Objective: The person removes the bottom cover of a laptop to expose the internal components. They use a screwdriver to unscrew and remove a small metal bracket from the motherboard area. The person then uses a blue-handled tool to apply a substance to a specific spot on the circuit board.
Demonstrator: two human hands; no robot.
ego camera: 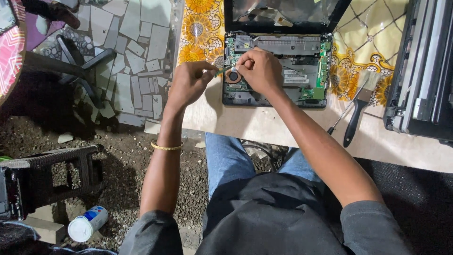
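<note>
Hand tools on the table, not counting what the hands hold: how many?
2: a paintbrush and a thin screwdriver, side by side right of the opened laptop. More may be hidden.

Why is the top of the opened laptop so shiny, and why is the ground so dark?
Head view: glare washes over the black laptop screen; the gravel ground lies in shadow below the beige table edge; the left hand and right hand look evenly lit and sharp.

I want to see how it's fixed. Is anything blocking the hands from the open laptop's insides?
Nothing visible does. The right hand rests directly on the opened laptop by its fan, and the left hand brings a thin tool to the same spot. The brush lies off to the side.
</note>
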